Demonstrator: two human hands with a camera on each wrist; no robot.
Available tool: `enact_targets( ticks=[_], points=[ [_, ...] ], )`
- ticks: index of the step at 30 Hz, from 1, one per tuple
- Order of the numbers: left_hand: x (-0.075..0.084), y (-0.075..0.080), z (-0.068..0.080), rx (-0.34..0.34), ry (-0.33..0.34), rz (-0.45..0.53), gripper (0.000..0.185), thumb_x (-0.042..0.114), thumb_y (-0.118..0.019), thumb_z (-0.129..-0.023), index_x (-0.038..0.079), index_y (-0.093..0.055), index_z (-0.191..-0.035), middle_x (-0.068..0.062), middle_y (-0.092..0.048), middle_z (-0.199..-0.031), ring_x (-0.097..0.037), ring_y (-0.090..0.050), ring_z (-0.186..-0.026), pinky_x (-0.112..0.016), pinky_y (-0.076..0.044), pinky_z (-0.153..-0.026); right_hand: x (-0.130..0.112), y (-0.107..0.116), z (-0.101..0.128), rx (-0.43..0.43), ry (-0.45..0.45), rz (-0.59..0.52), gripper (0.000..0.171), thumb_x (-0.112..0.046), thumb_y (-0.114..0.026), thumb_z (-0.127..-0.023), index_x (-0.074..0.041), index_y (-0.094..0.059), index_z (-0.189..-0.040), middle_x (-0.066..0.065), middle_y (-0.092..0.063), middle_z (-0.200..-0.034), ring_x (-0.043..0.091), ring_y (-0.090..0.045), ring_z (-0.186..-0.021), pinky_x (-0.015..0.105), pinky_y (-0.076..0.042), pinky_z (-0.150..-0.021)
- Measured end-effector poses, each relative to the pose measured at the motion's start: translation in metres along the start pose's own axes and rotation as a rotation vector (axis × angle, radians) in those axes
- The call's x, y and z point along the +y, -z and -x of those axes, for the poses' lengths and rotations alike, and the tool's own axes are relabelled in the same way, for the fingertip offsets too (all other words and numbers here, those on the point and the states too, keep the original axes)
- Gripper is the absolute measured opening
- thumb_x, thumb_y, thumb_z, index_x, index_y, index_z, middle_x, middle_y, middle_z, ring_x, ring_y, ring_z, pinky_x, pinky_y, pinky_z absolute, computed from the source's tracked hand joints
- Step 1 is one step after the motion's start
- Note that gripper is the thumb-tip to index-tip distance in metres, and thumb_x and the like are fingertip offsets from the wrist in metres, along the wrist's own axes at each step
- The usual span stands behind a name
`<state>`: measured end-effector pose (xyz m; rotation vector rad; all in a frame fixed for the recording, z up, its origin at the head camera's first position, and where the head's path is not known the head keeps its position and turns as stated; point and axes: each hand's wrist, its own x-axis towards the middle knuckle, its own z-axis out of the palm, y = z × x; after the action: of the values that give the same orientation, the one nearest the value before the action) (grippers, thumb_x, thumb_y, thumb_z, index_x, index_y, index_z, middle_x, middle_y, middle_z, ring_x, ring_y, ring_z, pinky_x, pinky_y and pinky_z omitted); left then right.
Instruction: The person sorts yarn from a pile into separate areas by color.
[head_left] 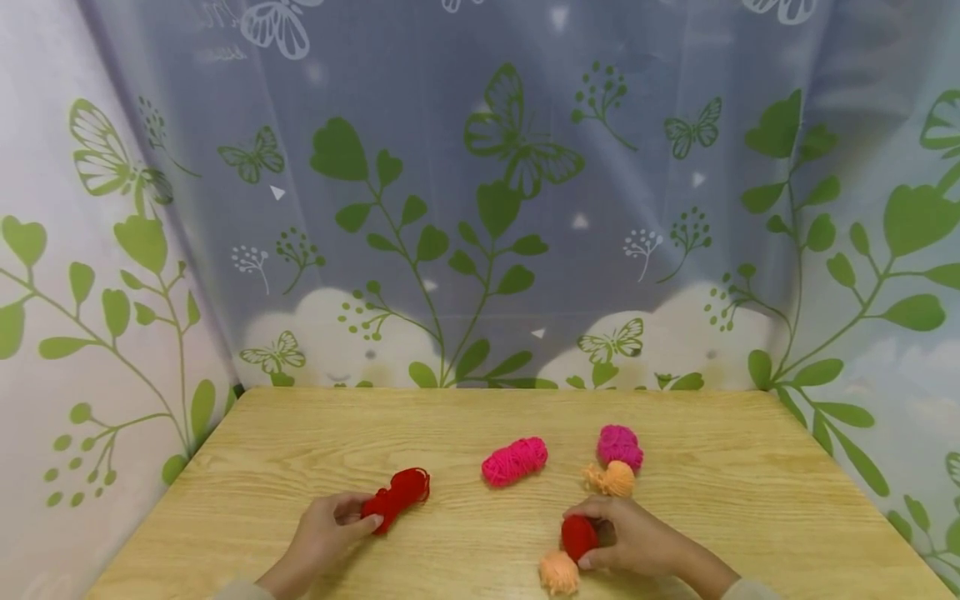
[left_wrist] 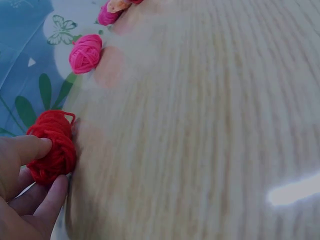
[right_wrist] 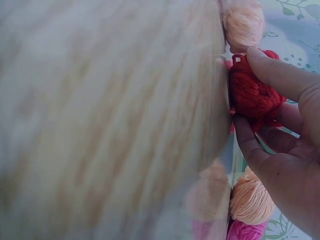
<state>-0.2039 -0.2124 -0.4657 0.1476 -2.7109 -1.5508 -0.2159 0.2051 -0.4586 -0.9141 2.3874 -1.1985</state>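
Front peach yarn ball (head_left: 558,573) lies just beside the red ball (head_left: 577,537) gripped by the right hand (head_left: 633,540); left hand (head_left: 328,525) grips the red skein (head_left: 402,494) at the left of the table (head_left: 300,442); pink skein (head_left: 515,462) lies farther back.

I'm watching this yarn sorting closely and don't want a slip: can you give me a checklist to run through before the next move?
1. Left hand has a grip on the left red yarn: ok, thumb and fingers pinch it.
2. Right hand has a grip on the right red yarn: ok, held between thumb and fingers.
3. Left red yarn has no loose strands: not ok, loops stick out at its far end.
4. Right red yarn is clear of the near peach yarn: cannot tell, they look very close, perhaps touching.
5. Hot pink yarn is clear of both hands: ok, it lies apart from them.
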Motion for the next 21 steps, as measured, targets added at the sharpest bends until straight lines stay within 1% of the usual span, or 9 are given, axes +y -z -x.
enact_targets(
  ticks=[4,9,16,21],
  points=[
    [-0.0036,-0.0001,0.0017,-0.004,0.006,-0.042,0.033,0.013,-0.080,-0.078,0.001,-0.070,-0.107,-0.006,-0.071,-0.098,-0.015,-0.063,-0.085,-0.028,-0.053,-0.072,0.0004,-0.0006,0.0001,-0.004,-0.007,-0.015,0.057,-0.029,-0.076,-0.082,0.004,-0.058,-0.125,0.013,-0.061,-0.120,0.012,-0.060,-0.103,0.021,-0.050,-0.083],
    [-0.0036,0.0006,0.0030,-0.008,0.004,-0.080,0.033,0.015,-0.080,-0.077,0.000,-0.070,-0.105,-0.006,-0.071,-0.096,-0.016,-0.064,-0.083,-0.031,-0.054,-0.071,-0.0009,-0.0010,0.0001,-0.009,-0.013,-0.031,0.055,-0.027,-0.076,-0.082,0.003,-0.058,-0.125,0.013,-0.061,-0.120,0.012,-0.060,-0.103,0.021,-0.050,-0.082],
    [-0.0013,0.0009,0.0065,-0.015,0.006,-0.110,0.033,0.015,-0.081,-0.076,0.000,-0.070,-0.104,-0.004,-0.070,-0.094,-0.016,-0.063,-0.082,-0.032,-0.054,-0.070,-0.0033,-0.0010,0.0005,-0.001,-0.011,-0.004,0.053,-0.027,-0.077,-0.081,0.001,-0.060,-0.123,0.011,-0.062,-0.119,0.013,-0.060,-0.103,0.023,-0.050,-0.082],
    [-0.0012,0.0012,0.0042,-0.024,0.003,-0.114,0.036,0.018,-0.081,-0.076,0.000,-0.070,-0.105,-0.006,-0.070,-0.096,-0.016,-0.063,-0.083,-0.032,-0.055,-0.071,-0.0036,0.0009,-0.0011,0.001,-0.023,0.031,0.053,-0.030,-0.076,-0.082,-0.001,-0.061,-0.123,0.008,-0.063,-0.119,0.012,-0.060,-0.103,0.024,-0.050,-0.083]
  ],
)
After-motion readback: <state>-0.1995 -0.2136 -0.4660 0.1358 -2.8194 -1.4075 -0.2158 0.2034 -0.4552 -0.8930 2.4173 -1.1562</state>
